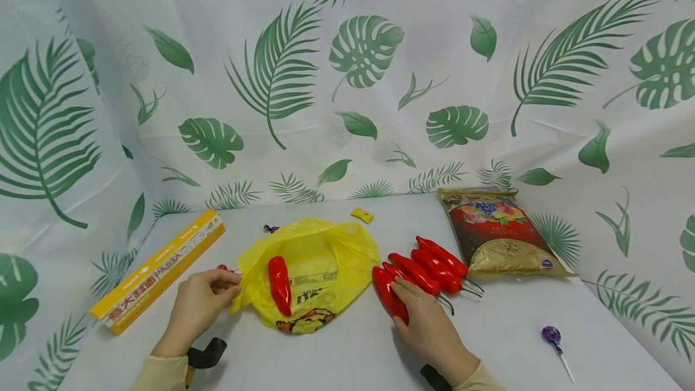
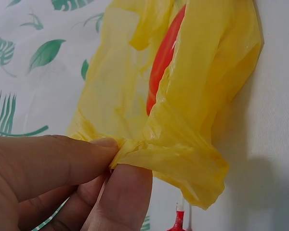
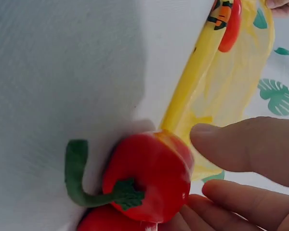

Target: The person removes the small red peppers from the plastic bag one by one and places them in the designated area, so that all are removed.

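Fingers [image 2: 62, 163] of the left hand [image 1: 198, 303] pinched a twisted edge of the yellow bag [image 1: 320, 258], holding its mouth up, while the right hand [image 1: 426, 321] curled round the pepper [image 1: 388, 294] nearest the bag, just right of it. One pepper in the bag [image 1: 279, 285] already lay there on the thin plastic. That pinch looked slight: the film could slip free and the mouth fall shut, so an arriving pepper would push the bag along the table [image 1: 505, 330] rather than enter. The gripped pepper touched the other peppers [image 1: 434, 267] right of the bag, and lifting it might roll them. Further right of the bag lay a snack pouch [image 1: 496, 231] and, nearer the person, a lollipop [image 1: 552, 338]; left of it a pasta box [image 1: 163, 270]; behind it a yellow candy [image 1: 362, 215]. Nothing stood between the pepper and the bag's mouth.
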